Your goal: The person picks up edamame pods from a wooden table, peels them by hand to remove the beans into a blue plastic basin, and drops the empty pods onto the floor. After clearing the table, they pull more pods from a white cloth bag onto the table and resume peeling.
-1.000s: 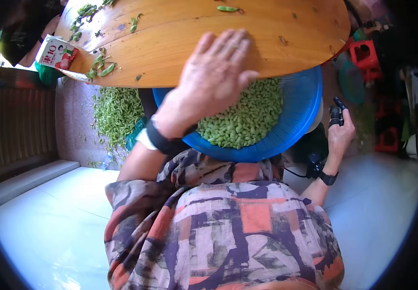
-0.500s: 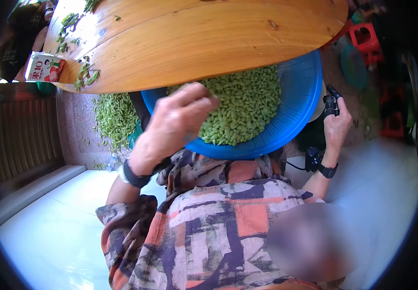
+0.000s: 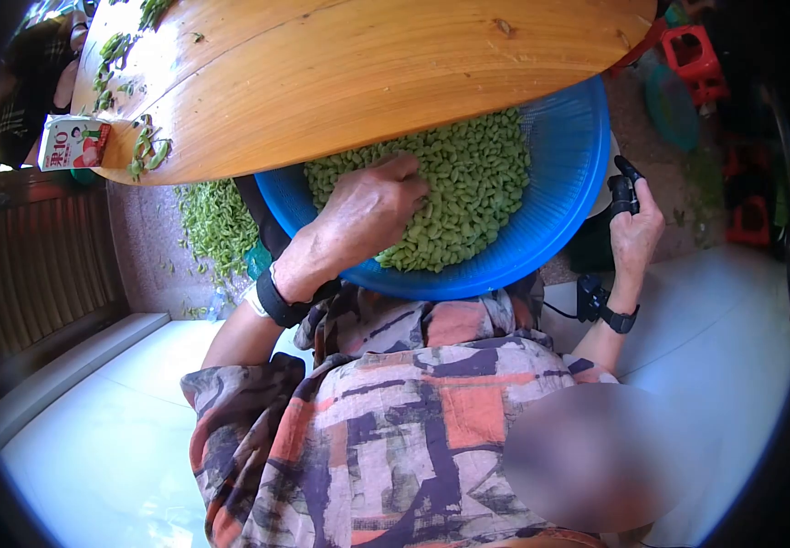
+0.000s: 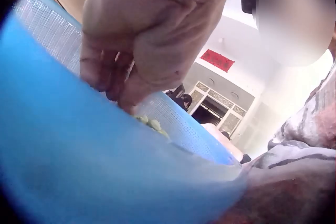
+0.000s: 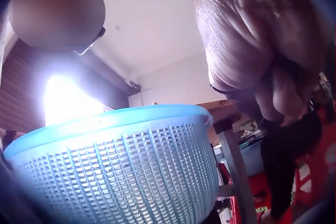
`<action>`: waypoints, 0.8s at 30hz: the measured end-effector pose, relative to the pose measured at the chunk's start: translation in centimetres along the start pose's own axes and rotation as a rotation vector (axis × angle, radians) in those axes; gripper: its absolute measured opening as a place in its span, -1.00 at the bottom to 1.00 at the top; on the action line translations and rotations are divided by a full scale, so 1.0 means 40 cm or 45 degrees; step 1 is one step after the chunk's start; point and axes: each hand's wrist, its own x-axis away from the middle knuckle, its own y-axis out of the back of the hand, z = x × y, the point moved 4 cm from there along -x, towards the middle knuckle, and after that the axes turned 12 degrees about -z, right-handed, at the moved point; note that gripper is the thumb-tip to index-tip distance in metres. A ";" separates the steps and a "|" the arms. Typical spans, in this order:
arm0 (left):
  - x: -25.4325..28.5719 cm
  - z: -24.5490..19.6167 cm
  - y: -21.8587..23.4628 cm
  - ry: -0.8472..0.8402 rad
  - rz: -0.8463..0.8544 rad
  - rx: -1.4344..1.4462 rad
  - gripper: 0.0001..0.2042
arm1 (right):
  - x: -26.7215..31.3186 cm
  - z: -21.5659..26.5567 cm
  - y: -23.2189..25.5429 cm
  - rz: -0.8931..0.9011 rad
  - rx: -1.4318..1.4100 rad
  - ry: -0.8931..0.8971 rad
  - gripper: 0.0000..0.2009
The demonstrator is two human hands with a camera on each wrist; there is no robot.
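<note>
Your left hand, fingers curled into the shelled green beans, could flick some over the rim of the blue basket, which tilts on your lap under the table at 12 o'clock. Your right hand pinches a black device beside the basket at 3 o'clock. The beans look pale, smooth and loose.

The tabletop overhangs the far half of our blue basket, so we reach the beans only over its near rim. Pods and a carton crowd the tabletop's left edge.
</note>
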 end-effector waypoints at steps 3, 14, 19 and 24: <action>-0.002 -0.008 -0.002 -0.063 -0.017 0.002 -0.86 | 0.001 -0.001 -0.003 0.010 0.019 0.002 -0.69; 0.060 0.052 0.061 0.648 -0.261 0.821 -0.89 | 0.004 -0.008 -0.006 0.044 0.019 -0.034 -0.69; 0.080 0.060 0.056 0.926 -0.275 1.138 -0.88 | 0.004 0.001 -0.010 0.027 0.012 0.021 -0.70; 0.097 0.048 0.030 0.994 -0.197 1.242 -0.91 | 0.003 -0.007 -0.011 -0.007 0.025 0.029 -0.67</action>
